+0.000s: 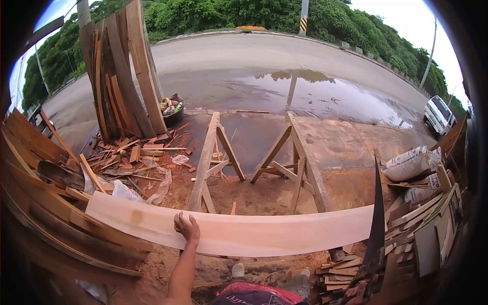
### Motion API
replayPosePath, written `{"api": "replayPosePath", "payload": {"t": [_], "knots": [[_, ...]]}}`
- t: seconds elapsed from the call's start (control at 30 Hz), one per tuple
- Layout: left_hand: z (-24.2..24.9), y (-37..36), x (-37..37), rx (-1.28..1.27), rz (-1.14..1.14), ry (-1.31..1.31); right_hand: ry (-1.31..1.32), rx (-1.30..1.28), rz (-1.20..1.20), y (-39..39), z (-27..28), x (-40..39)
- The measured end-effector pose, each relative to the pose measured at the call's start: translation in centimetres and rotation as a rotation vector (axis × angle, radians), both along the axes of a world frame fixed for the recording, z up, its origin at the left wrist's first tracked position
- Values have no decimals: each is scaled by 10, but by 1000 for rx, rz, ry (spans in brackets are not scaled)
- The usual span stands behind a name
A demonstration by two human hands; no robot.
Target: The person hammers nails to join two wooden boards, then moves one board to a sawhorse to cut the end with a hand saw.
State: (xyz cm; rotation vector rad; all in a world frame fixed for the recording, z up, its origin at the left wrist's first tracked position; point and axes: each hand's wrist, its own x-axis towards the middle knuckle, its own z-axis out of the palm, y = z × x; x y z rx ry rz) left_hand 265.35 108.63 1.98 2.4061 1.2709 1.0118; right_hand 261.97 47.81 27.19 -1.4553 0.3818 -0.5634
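A long pale wooden board (284, 235) lies across two wooden sawhorses in front of me. My left hand (188, 227) presses on its left part, fingers curled near the far edge. At the lower right, my right hand (357, 293) is closed around the handle of a handsaw (376, 223). The dark saw blade points up and away, overlapping the board's right end in this view. Beyond the board stand the left sawhorse (204, 160) and the right sawhorse (308, 162). The board hides their near parts.
Planks (119, 66) lean upright at the back left above scattered wood scraps (134, 155). More boards (61, 213) are stacked at my left. At right are offcuts (343, 269) and white sacks (409, 163). Beyond lies a wet road (218, 56) with a white vehicle (439, 117).
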Motion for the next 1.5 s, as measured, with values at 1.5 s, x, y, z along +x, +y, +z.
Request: {"api": "replayPosePath", "payload": {"t": [1.5], "knots": [[17,-711,359,-200,-944,247,381,-284,459,-360,15,181]]}}
